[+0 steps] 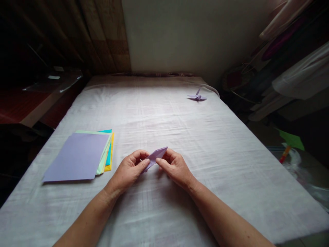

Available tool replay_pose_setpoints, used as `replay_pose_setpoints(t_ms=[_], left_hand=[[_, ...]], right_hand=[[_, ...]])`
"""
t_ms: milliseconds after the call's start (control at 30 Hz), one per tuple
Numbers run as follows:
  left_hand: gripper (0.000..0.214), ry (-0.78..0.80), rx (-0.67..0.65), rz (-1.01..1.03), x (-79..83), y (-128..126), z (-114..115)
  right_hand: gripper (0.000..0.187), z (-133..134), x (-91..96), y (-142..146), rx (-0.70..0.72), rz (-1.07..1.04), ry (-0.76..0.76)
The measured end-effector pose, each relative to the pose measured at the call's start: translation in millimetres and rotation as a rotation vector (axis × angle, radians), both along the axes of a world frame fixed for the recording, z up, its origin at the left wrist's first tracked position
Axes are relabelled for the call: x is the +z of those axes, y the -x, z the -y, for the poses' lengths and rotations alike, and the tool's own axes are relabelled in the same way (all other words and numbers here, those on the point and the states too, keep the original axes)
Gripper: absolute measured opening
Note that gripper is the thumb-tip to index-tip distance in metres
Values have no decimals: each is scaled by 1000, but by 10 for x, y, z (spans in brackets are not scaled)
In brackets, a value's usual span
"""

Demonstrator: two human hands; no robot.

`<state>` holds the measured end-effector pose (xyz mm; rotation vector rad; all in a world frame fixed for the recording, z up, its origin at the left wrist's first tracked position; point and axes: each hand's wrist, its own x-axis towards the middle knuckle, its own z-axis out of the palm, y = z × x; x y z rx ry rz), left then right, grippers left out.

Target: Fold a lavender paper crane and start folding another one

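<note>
**A:** Your stack of coloured sheets [77, 156] lies near the bed's left edge. Any risk there?

**B:** Little, I think. It's well apart from your hands. Your left hand [128, 172] has thumb and fingers closed on the lower tip of the folded lilac paper [157, 154], held just above the white bedsheet [159, 113], midway along the near edge.

**A:** And the right?

**B:** Your right hand [175, 168] pinches the upper end. If you pull unevenly, the narrow point may crease crooked or tear, since the soft sheet gives no firm backing. The paper crane [197, 97] by the far right corner is safely clear.
</note>
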<state>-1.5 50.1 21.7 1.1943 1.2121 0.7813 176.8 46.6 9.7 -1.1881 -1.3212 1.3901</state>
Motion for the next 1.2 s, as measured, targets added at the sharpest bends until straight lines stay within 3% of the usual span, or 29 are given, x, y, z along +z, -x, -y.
replay_pose_setpoints(t_ms=[133, 200, 367, 500, 733, 833, 900, 1000, 1067, 1200], left_hand=[[20, -179, -122, -287, 1, 95, -16], [24, -268, -107, -436, -9, 125, -24], [30, -780, 17, -803, -108, 76, 11], [34, -985, -172, -972, -219, -81, 151], [70, -872, -318, -1203, -373, -166, 330], [73, -818, -340, -1210, -376, -149, 331], [73, -807, -337, -1204, -371, -155, 327], [73, -792, -330, -1195, -359, -181, 322], [73, -780, -335, -1190, -342, -198, 315], [74, -772, -360, -1169, -297, -176, 304]], right_hand=[[22, -30, -38, -61, -54, 111, -8], [21, -37, -63, -85, -72, 238, -80], [15, -60, -96, -121, -205, 743, -264], [16, -104, -131, -138, -249, 967, -405], [12, -163, -166, -186, -256, 1084, -427], [23, -129, -134, -200, -261, 1050, -494], [30, -67, -113, -192, -170, 1008, -591], [40, 54, -115, -167, 129, 997, -659], [47, 120, -133, -162, 257, 1048, -606], [57, 173, -150, -185, 349, 1164, -503]])
